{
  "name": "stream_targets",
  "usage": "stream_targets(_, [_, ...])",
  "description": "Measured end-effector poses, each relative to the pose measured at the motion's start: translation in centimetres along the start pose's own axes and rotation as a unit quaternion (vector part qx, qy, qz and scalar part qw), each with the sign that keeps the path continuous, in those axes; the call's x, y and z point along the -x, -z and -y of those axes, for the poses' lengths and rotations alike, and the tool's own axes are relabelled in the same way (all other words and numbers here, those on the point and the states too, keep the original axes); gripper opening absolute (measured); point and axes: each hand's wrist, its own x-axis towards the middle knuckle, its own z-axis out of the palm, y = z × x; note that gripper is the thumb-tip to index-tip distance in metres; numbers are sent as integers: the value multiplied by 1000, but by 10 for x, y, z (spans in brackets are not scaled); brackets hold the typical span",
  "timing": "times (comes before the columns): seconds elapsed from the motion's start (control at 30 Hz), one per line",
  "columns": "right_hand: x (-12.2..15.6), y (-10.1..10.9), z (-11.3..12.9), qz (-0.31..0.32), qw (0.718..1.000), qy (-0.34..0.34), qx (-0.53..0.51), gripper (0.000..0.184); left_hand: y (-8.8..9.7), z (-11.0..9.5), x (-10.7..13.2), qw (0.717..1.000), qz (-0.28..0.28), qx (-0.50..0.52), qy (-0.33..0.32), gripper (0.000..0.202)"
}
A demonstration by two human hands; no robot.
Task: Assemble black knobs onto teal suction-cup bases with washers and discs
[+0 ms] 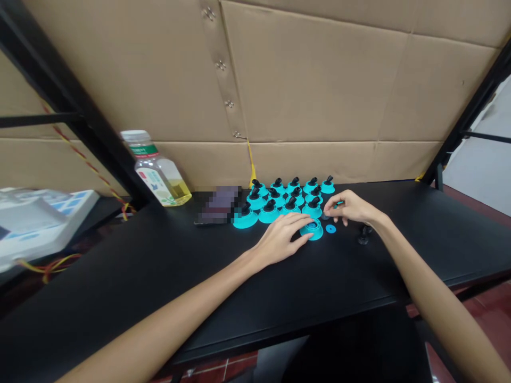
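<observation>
Steadying of cyan base (pixel 313 230)
It is pinned under the flattened left hand (pixel 284 238); the right hand (pixel 348 207) is pinched narrow, contents indiscernible.

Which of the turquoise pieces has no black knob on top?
The front piece, touched by the left hand: its top is an open ring, while those in the rows behind each carry a knob.

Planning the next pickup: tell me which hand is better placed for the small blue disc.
Probably right: the right hand hovers beside the disc, while the left hand rests on the blue cap.
</observation>
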Motion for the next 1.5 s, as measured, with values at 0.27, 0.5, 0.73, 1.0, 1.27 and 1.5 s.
stream_targets(0.27, [1,-5,7,-36,998,38,36,17,2,-1,1,1000,-10,-10,28,47])
stream_targets(0.5, [0,2,-2,-88,986,-15,143,15,1,0,1,999,2,-14,33,49])
stream_targets(0.73, [0,-1,-2,-97,951,-114,271,13,1,0,1,999,7,-15,31,48])
stream_targets(1.0, [4,3,5,-86,947,-131,280,18,1,0,2,999,12,-17,30,49])
stream_targets(1.27, [8,17,2,-128,951,-117,255,14,2,-2,0,999,17,-21,34,48])
stream_targets(1.5, [9,21,1,-189,923,-131,308,9,3,-2,1,999,12,-17,31,47])
